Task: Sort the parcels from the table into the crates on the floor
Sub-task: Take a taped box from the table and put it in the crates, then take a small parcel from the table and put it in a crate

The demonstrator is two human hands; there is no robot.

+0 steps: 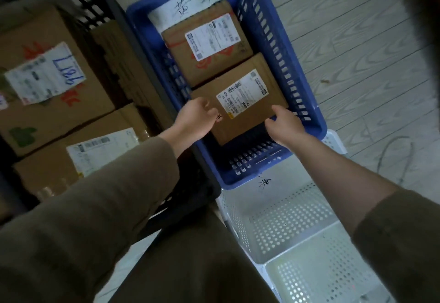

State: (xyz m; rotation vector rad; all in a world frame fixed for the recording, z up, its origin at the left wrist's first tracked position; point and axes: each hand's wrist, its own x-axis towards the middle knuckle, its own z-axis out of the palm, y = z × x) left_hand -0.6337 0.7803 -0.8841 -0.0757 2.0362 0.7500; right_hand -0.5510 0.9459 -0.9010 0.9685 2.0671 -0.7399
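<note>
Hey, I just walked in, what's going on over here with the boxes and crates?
A person is sorting parcels into crates on the floor. Both hands are at the near parcel in the blue crate: the right hand pinches its near right corner, and the left hand is at its left edge, grip unclear. A far parcel lies behind it in the same crate. The black crate on the left holds bigger boxes, and a white crate sits nearest the person.

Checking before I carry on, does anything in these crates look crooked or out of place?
Nothing really stands out. The far parcel and nearer parcel lie label-up, square to the blue crate; the left hand and right hand grip the nearer one. The label on the big box in the black crate looks slightly wrinkled.
</note>
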